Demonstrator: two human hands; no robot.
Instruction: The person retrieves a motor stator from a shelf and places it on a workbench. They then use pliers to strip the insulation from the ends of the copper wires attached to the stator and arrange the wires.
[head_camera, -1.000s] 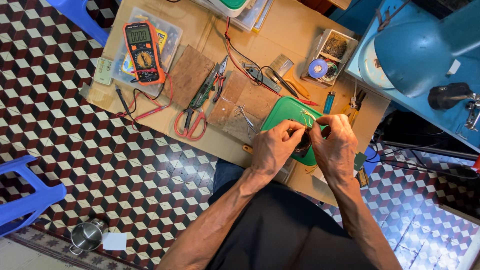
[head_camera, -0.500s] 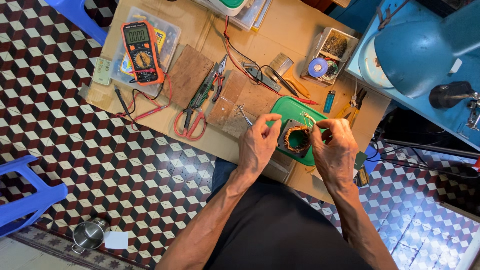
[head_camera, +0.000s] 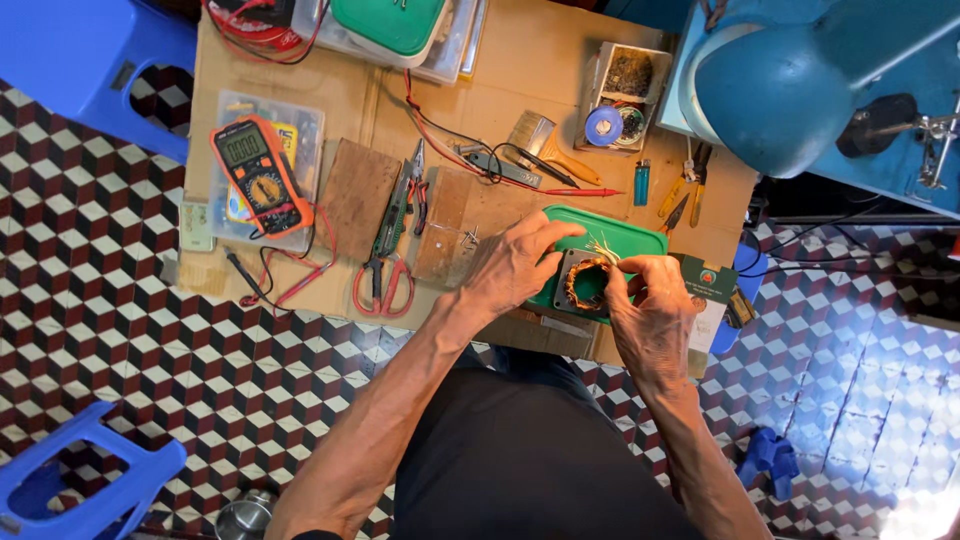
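Copper coil on green, over a chequered floor

Between the fingers of both hands sits a grey motor stator (head_camera: 585, 283) wound in copper-orange, on a green tray (head_camera: 627, 236). Left of the fingers lie red-handled scissors (head_camera: 380, 283), an orange multimeter (head_camera: 257, 178) with red and black leads, all on a tan tabletop (head_camera: 540, 60); the floor (head_camera: 110, 330) shows maroon, black and white cubes.

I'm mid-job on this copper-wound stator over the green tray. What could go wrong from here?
The thin lead wires that the right hand pinches could kink or snap if pulled hard. The stator, steadied by the left hand, sits near the table's front edge and might slide off. Loose red leads nearby could snag a wrist.
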